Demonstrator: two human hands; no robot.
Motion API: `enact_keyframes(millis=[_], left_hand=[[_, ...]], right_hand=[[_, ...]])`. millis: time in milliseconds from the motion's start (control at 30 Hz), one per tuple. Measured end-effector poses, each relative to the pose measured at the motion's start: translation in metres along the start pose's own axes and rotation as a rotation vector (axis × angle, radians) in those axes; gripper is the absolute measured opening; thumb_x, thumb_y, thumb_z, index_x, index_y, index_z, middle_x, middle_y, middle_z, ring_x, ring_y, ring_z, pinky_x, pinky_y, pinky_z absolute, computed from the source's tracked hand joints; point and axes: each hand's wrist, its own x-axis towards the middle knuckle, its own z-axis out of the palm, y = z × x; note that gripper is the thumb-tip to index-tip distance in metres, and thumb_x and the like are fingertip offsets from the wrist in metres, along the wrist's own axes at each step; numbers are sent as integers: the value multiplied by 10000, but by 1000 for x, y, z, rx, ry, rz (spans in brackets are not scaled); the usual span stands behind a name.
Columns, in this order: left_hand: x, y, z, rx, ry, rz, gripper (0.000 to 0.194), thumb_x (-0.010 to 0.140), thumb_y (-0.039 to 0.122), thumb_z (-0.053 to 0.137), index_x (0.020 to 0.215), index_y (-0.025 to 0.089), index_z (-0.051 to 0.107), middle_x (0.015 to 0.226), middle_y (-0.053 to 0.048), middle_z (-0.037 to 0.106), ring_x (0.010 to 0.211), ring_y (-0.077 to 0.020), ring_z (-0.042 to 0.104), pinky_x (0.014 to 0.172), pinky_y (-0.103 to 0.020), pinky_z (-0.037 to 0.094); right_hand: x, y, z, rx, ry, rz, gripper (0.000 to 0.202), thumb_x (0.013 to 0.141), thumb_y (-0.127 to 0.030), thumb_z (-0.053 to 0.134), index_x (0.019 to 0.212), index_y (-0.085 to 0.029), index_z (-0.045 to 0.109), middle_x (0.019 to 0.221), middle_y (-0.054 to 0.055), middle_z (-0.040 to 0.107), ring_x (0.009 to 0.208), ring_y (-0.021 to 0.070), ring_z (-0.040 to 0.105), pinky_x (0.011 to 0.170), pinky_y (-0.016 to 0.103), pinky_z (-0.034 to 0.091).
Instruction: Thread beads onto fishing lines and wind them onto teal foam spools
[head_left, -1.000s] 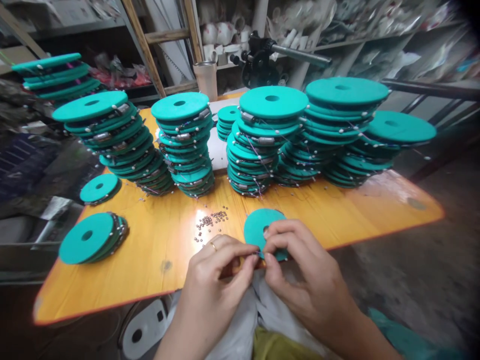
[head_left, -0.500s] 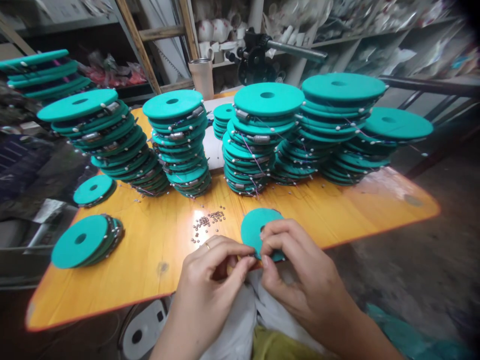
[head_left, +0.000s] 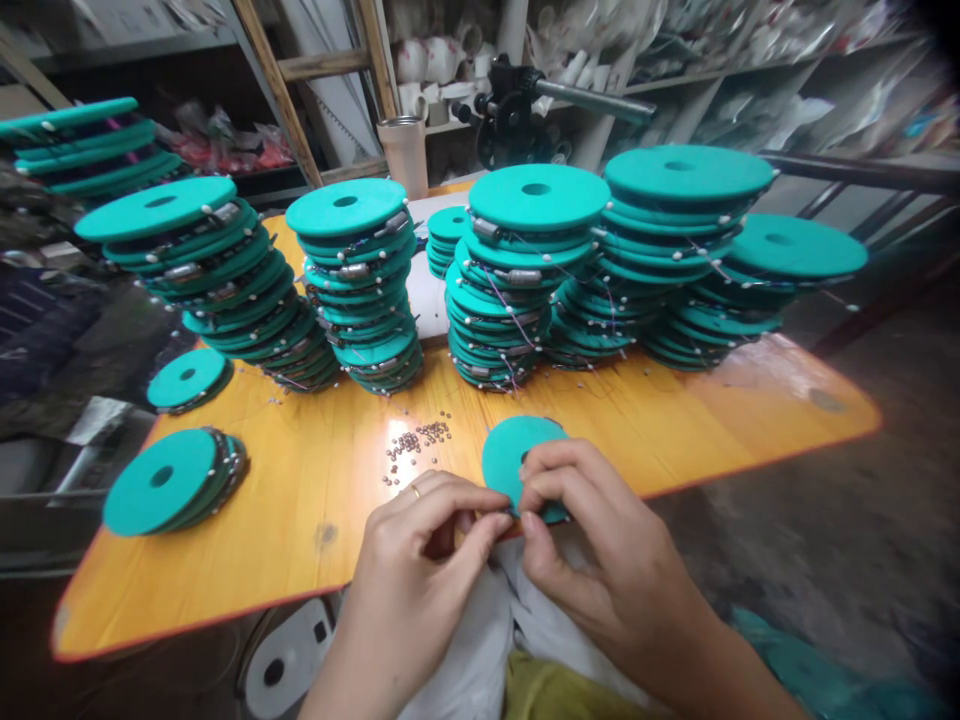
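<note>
A teal disc [head_left: 517,450] with a centre hole lies at the table's front edge, its right side partly hidden by fingers. My left hand [head_left: 435,545] is closed in a pinch at the disc's lower left edge; what it pinches is too small to make out. My right hand [head_left: 592,530] has its fingers curled together over the disc's right part, and anything between them is hidden. Small dark beads [head_left: 420,437] lie scattered on the wood just beyond my left hand.
Tall stacks of teal discs with pins and cords line the back of the orange wooden table [head_left: 300,570]. A short stack [head_left: 157,480] and another small one [head_left: 187,378] sit at the left. Behind are a cup [head_left: 403,158] and a black clamp [head_left: 514,115].
</note>
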Motion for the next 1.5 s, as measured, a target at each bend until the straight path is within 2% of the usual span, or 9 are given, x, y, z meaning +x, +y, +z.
enact_keyframes(millis=[367,533,667,800,933,1033,1233,1500], left_hand=[[0,0,1,1,3,25,98,888,169,657,884,220,740,819,4,717,713,-90,655,624,-194,511],[2,-1,2,-63,69,73,118,852,117,694,835,218,752,822,5,719,794,-90,690,671,-160,541],[2,0,3,-93,102,-9,107,840,114,704,789,207,724,766,34,732,689,-69,688,627,-138,546],[-1,0,4,-133,99,-45,121,833,105,704,752,194,704,739,38,733,669,-71,701,620,-126,557],[-2,-2,2,-138,70,-18,103,860,132,690,779,192,706,776,25,747,716,-82,718,660,-141,570],[-1,-1,1,-90,61,45,112,871,126,680,788,199,695,791,37,745,736,-68,712,687,-134,556],[-5,5,-1,62,82,201,156,891,52,622,830,193,651,820,30,685,792,-50,668,709,-118,514],[-21,2,-4,131,79,159,173,938,43,526,892,207,560,850,25,608,816,-52,615,727,-142,489]], right_hand=[[-1,0,0,-29,-13,-7,103,899,-77,492,851,-161,528,903,43,530,902,112,565,773,218,511],[0,-1,-2,-62,-69,-30,107,918,-74,479,869,-154,530,895,52,533,873,142,557,742,271,526],[1,-2,-3,-82,-118,-78,118,966,-85,453,914,-151,537,910,62,559,895,166,556,755,308,537],[0,2,-4,-54,-113,-65,169,976,-84,451,918,-157,591,917,61,584,901,156,589,756,282,549],[0,8,-7,0,-77,-104,194,955,-93,530,1032,-185,682,1005,60,634,962,137,627,806,252,566],[2,10,-10,17,-88,-147,204,949,-92,547,1056,-188,691,1021,61,649,997,143,628,861,277,565],[2,6,-10,29,-71,-117,150,914,-62,536,943,-157,648,961,59,609,942,134,597,817,266,535],[-1,5,-7,29,-91,-95,152,904,-61,532,929,-168,638,969,52,582,952,132,588,820,256,519]])
